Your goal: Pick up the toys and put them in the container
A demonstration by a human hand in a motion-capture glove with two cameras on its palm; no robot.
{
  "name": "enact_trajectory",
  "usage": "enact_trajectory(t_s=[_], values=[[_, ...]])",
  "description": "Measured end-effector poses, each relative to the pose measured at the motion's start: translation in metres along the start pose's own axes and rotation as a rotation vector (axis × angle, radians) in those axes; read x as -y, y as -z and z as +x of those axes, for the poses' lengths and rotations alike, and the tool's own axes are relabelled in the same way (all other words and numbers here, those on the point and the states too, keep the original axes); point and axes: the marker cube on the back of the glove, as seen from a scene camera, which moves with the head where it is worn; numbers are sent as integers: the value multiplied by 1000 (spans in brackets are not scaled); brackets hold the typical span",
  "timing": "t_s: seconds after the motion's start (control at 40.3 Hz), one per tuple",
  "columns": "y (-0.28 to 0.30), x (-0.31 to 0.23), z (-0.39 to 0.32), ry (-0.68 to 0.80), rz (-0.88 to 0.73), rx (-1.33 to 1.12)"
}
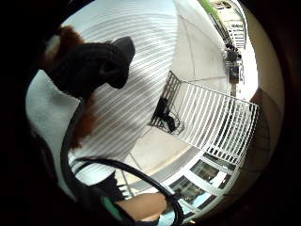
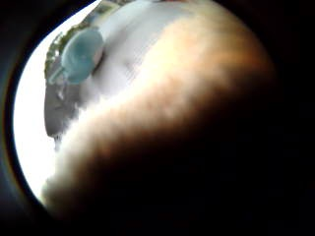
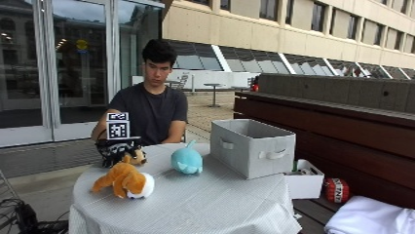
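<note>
— So, where does the gloved right hand (image 3: 119, 148) stand?
— It rests on a small brown plush toy (image 3: 134, 156) at the table's far edge, near the person; fur fills the thumb-side palm view (image 2: 162, 137). Whether the fingers are curled round it I cannot tell from here.
— And the other toys?
— An orange and white plush fox (image 3: 126, 182) lies just in front of the hand, a teal plush whale (image 3: 187, 161) stands between it and the grey fabric bin (image 3: 252, 147), all on the round table with its striped cloth (image 3: 195, 204).
— How will they handle?
— Light and soft, I'd judge, squashing under a grip; best taken round the body, not by a tail or ear, since they may flop
</note>
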Motion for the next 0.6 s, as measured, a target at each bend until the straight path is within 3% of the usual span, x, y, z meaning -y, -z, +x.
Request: enact_trajectory(t_s=[0.223, 0.347, 0.422, 0.596], values=[[7, -9, -8, -19, 52, -13], [15, 0, -17, -1, 251, -94], [24, -4, -23, 14, 190, -112], [90, 4, -51, -47, 285, -64]])
